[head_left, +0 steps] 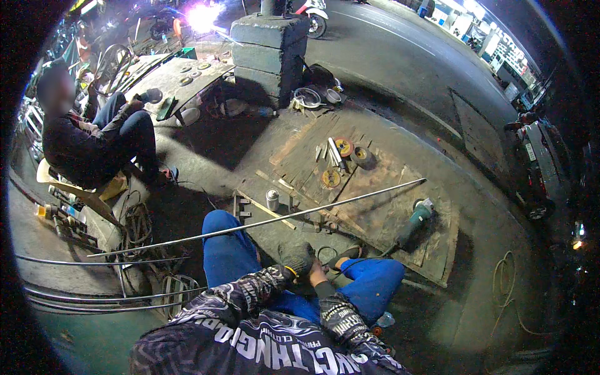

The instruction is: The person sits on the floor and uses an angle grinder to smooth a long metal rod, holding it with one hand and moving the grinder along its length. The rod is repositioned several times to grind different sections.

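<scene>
My left hand (295, 259), in a dark knit glove with a yellow cuff edge, is bent closed between my knees. Against it sits my right hand (318, 274), bare skin showing at the wrist; its fingers are hidden at the glove, so their shape cannot be told. Whether anything lies between the hands is not visible. Just beyond them a long thin metal rod (312, 210) stretches across from left to right. A green angle grinder (415, 223) rests on the wooden board (400, 194) to the right, its cord running toward my right leg.
A spray can (272, 200) stands beyond my left knee. Grinding discs (343, 147) and short metal tubes (336, 156) lie on the board. Metal bars (112, 309) extend at left. Another person (94, 140) sits at far left; a concrete pillar (270, 59) stands ahead, near bright welding light.
</scene>
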